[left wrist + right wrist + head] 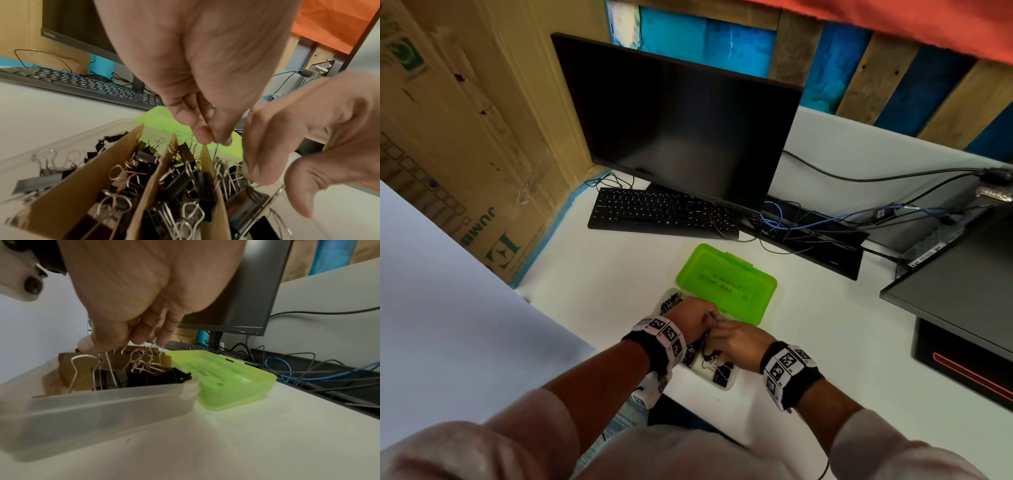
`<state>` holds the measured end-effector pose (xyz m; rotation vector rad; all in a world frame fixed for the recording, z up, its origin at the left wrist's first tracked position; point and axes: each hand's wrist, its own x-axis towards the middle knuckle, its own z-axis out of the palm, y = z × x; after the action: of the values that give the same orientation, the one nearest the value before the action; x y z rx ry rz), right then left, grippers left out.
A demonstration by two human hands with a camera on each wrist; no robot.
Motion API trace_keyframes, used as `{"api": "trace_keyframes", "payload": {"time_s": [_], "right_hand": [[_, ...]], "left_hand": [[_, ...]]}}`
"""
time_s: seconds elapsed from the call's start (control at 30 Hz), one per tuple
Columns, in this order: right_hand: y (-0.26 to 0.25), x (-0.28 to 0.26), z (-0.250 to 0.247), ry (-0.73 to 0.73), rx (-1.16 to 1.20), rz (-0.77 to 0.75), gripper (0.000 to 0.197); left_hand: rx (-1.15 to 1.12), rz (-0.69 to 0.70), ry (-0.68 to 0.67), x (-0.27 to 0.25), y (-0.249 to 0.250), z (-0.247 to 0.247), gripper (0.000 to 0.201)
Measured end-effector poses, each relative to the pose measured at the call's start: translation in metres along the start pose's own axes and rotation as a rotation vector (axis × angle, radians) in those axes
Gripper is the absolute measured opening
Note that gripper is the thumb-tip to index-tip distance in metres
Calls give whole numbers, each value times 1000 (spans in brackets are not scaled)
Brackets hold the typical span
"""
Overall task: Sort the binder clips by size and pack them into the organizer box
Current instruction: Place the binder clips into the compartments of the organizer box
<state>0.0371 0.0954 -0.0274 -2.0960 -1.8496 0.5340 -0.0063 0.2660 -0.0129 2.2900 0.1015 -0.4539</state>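
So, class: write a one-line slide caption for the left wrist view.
Left hand pinches a binder clip's wire handle above the cardboard-divided organizer box, the right hand alongside.

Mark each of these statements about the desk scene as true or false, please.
1. The green lid lies open beside the clear box. True.
2. The box has cardboard dividers. True.
3. The monitor shows a bright picture. False: its screen is dark.
4. The left hand pinches a thin wire handle. True.
5. The clips are red plastic. False: they are black with metal wire handles.
6. The keyboard is white. False: it is black.
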Motion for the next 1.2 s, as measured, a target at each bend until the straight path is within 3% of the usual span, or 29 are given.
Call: {"api": "trace_keyframes", "payload": {"time_s": [0.33, 0.53, 0.67, 0.83, 1.03, 1.2], "right_hand": [[-6, -9, -5, -47, 62, 213, 24], [-3, -8, -3, -144, 68, 199, 42], [-7, -4, -7, -111, 15, 149, 36], [-1, -13, -2, -120, -66, 96, 23], [4, -20, -4, -69, -80, 132, 32], [4, -17, -7, -151, -77, 132, 38]], "left_hand": [[-62, -13, 2, 1, 2, 2, 28], [-43, 7, -10, 3, 2, 6, 31], [26, 67, 25, 3, 2, 2, 35], [73, 58, 59, 3, -1, -3, 26], [86, 19, -129, -1, -5, 0, 26], [132, 18, -241, -4, -5, 1, 28]]}}
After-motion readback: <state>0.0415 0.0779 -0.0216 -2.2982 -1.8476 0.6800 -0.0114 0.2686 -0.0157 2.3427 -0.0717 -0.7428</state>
